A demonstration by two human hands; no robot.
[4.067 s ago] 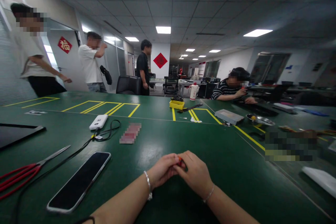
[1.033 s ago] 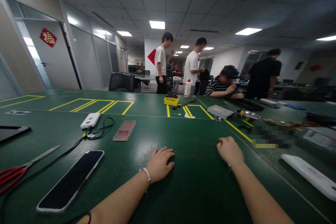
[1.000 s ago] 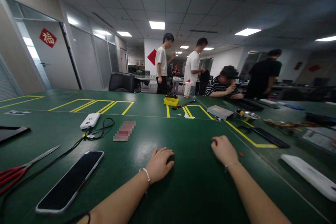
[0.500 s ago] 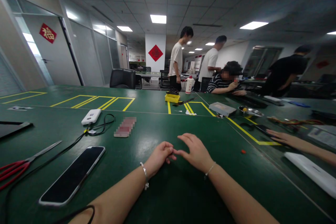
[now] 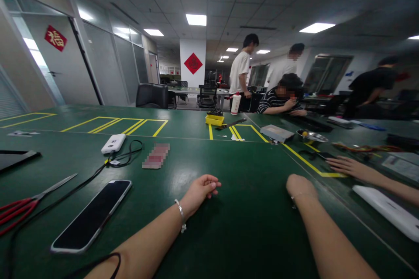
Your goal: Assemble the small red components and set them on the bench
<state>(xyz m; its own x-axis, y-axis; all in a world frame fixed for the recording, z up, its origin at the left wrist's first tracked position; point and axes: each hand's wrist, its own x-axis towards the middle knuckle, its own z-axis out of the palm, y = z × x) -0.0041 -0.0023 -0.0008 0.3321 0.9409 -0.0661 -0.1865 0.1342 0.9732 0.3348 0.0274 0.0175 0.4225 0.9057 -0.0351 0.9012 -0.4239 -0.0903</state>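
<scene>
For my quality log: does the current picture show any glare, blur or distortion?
In the head view, rectangular white ceiling lights look blown out; pale glare sits on the glossy green tabletop beyond the left hand; the black-clothed person at far right looks soft; wide-angle stretch marks the edges; pixelation hides a flat pinkish-red item.

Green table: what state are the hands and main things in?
Left hand: loosely curled, grip unclear
Right hand: fingers hidden, grip unclear
Phone: face up, screen dark
Scissors: blades together
White device: lying flat
Bottle: upright, red top on
Yellow tray: uncovered, dark items inside
Metal bowl: uncovered
</scene>
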